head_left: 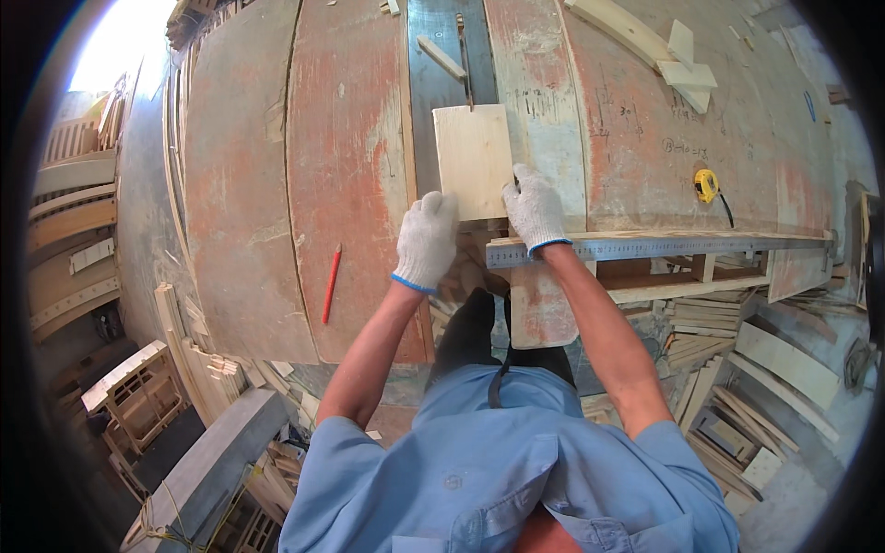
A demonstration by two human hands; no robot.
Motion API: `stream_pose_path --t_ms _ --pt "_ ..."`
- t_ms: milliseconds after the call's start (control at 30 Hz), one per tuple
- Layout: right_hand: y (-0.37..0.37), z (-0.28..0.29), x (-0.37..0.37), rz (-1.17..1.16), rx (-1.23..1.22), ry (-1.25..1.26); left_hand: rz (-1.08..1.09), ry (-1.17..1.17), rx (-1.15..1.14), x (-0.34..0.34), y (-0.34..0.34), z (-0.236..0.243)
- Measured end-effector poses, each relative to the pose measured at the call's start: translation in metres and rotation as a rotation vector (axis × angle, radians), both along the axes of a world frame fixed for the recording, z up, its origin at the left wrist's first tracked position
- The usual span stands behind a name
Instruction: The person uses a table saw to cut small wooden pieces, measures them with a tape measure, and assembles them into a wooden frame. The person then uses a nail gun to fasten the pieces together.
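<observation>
There it was, laid flat over the near end of the blue-grey metal plate (430,92): the pale board (473,164), its long axis pointed away from the body and in line with the plate; its far edge was set right at the narrow dark strip (465,60) in the plate, though whether contact was made there could not be told.

By the left hand (429,241), just left of the plate's near end, the board's near left corner was touched; its fingers were bunched narrowly, and the board was placed ahead and to the right of them; by the right hand (535,207), just right of the plate, the board's right long edge was met farther up, a small gap shown between thumb and forefinger, with the board placed directly to their left; so the far end was more nearly approached by the right hand; whether a real grip was taken by either could not be told.

Left of the plate, a red pencil (332,284) was left lying; right of it, a yellow tape measure (706,186) was parked; a metal ruler (664,247) was stretched out, right and nearer the body than the plate.
</observation>
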State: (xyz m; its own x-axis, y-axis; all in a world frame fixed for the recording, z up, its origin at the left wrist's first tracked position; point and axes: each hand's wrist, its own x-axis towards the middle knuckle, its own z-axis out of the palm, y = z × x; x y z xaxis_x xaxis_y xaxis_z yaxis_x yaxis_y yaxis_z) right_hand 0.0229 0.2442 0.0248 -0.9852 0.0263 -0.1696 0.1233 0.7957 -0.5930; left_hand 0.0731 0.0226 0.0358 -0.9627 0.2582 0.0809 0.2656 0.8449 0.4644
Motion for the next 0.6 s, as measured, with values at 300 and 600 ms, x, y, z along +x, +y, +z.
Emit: stream_pose_path --t_ms 300,600 --pt "-0.001 -0.011 -0.002 -0.027 0.012 0.070 -0.035 -0.017 0.013 -0.016 -0.004 -0.002" --pt "-0.008 -0.009 -0.027 -0.050 0.041 0.068 -0.050 0.104 0.114 -0.044 -0.006 -0.008"
